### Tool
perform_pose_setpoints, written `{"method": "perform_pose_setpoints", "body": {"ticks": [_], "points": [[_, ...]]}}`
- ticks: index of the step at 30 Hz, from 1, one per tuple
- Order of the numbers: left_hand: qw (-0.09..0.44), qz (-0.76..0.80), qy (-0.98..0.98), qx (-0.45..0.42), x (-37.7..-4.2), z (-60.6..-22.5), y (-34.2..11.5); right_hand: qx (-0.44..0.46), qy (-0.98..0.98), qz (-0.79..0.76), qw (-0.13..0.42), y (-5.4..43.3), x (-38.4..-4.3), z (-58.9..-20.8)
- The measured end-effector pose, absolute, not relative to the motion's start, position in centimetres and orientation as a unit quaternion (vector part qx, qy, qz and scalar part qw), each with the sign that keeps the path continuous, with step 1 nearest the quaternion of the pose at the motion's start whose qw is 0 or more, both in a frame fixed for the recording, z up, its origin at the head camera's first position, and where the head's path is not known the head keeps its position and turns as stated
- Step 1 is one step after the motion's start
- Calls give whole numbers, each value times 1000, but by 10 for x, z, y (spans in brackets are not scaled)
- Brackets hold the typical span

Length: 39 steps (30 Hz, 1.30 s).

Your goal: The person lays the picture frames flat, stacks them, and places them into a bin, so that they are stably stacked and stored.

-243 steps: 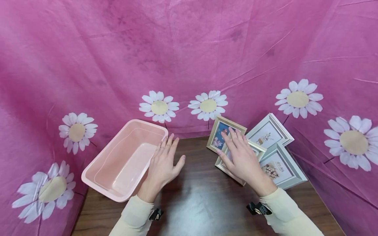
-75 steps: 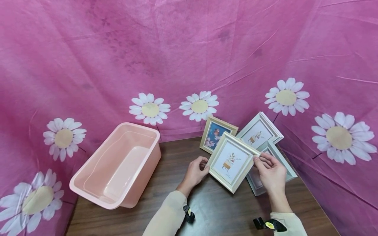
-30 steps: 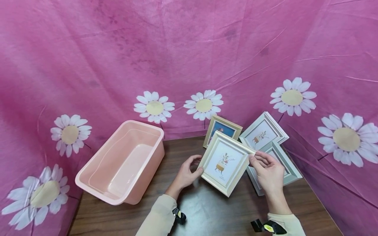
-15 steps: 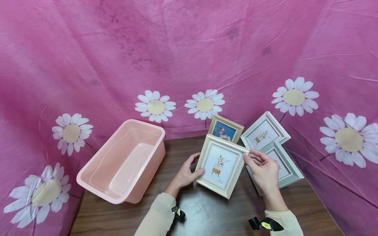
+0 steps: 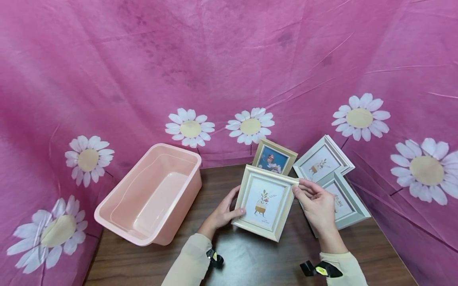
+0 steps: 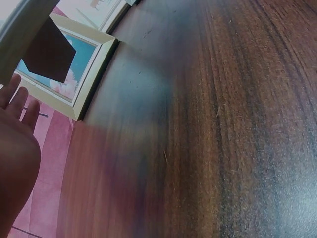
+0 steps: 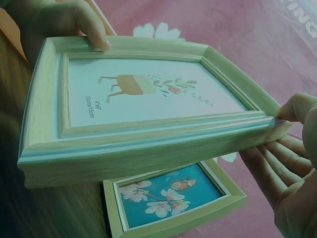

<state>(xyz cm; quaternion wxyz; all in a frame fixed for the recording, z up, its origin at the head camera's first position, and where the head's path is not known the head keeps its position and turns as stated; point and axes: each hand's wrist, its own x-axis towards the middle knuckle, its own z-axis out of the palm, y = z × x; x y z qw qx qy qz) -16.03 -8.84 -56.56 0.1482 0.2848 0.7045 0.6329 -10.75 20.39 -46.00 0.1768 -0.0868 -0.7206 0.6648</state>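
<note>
Both hands hold a cream picture frame (image 5: 262, 202) with a potted-plant print, lifted and tilted toward the head camera. My left hand (image 5: 222, 212) grips its left edge, thumb on the front, the other fingers behind and partly hidden. At the upper right corner my right hand (image 5: 318, 204) pinches the frame, thumb on the front and fingers beneath, as the right wrist view shows. Just behind it lies a smaller tan picture frame (image 7: 168, 198) with a blue blossom and butterfly picture, partly covered by the held one in the head view.
A white picture frame (image 5: 345, 159) and a grey-green picture frame (image 5: 352, 214) overlap on the right of the wooden table (image 5: 236, 262). On the left stands an empty pink plastic basin (image 5: 179, 222). A pink cloth (image 5: 229, 59) with daisies hangs behind the table.
Earlier the hands lay flat, the left by the basin, the right over the frames. Since then they have picked up the cream picture frame and moved it left, turning it more upright.
</note>
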Motion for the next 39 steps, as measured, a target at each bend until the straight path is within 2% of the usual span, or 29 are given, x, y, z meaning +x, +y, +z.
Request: {"method": "perform_pose_setpoints", "body": {"ticks": [12,25,39], "points": [[181,628,693,303,-156,-565,-91,-52,-717,671,180,206,-109,-461],[117,613,720,304,-155,-568,-99,-66,-699,690,179,206,-111,-463],[115,632,699,314,-145,-570,-112,-96,-691,697,168,210,-112,-462]]}}
